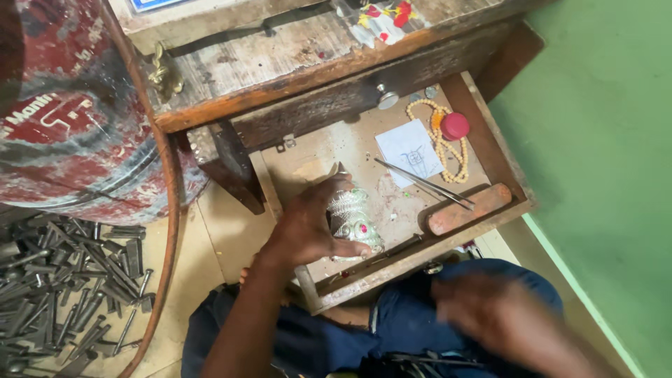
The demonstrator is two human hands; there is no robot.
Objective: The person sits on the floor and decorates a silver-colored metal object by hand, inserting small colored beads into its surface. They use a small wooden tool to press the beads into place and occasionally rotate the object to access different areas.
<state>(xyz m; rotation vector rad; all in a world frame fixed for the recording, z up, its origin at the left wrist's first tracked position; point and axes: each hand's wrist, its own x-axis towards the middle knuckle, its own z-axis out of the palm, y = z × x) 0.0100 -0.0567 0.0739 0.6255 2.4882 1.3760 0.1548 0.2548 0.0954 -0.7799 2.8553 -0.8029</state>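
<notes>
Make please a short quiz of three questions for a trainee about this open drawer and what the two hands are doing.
1. True or false: the left hand holds the silver ornament over the open wooden drawer.
2. What lies on the white paper in the drawer? A) tweezers B) a hammer C) a spoon
3. Fill in: the small round lid beside the bead string is coloured ____.

Key:
1. True; the thumb and fingers wrap around it.
2. A; the thin metal tweezers cross its lower corner.
3. Red.

The right hand is blurred over the lap, so its grip cannot be judged.
</notes>
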